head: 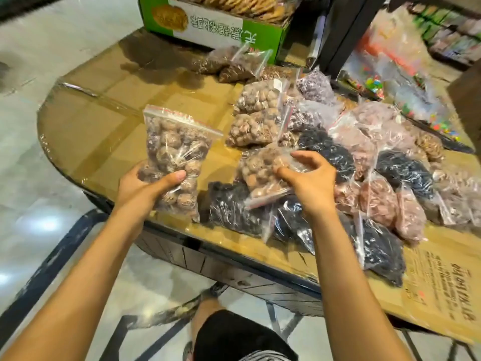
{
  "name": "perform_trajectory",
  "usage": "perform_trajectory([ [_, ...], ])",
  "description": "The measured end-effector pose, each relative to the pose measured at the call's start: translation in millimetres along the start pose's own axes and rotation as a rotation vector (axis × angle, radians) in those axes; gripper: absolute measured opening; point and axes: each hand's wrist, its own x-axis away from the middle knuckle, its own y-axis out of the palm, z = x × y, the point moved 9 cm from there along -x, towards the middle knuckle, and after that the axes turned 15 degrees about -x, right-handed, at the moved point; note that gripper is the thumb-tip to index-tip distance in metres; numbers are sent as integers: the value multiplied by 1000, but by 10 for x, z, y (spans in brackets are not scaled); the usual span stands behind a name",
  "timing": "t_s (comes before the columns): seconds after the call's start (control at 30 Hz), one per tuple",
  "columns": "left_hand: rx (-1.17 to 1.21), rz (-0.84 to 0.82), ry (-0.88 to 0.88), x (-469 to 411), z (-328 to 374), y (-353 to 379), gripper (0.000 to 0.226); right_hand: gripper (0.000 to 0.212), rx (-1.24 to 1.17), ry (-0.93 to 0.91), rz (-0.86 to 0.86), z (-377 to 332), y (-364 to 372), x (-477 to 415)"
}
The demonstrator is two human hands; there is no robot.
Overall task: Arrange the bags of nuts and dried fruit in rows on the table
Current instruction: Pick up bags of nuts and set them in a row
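My left hand (145,185) grips a clear zip bag of walnuts (174,152) by its lower half and holds it upright above the table's near left edge. My right hand (309,178) has its fingers curled over a second bag of pale round nuts (263,173), which lies on top of the heap. Two more bags of light nuts (256,112) lie one behind the other further back. Bags of dark dried fruit (234,207) fill the near edge, and pinkish bags (377,201) sit to the right.
The table (109,113) is covered in brown cardboard under plastic film, with a rounded left end. A green and white carton (208,27) stands at the back. Bags of coloured sweets (406,82) lie at the far right. A dark metal frame (52,259) stands below left.
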Motion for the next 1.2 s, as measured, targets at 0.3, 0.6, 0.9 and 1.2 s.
perform_trajectory([
  [0.3,16,-143,33,-1324,135,-38,60,32,-13,147,171,171,420,-745],
  [0.6,-40,-304,-30,-2340,100,-193,77,51,287,184,329,462,849,-762],
  [0.9,-95,-752,8,-3063,209,118,88,46,369,226,775,487,1174,-138],
  [1.2,-243,-986,130,-3430,371,105,76,32,141,187,1049,545,1842,520],
])
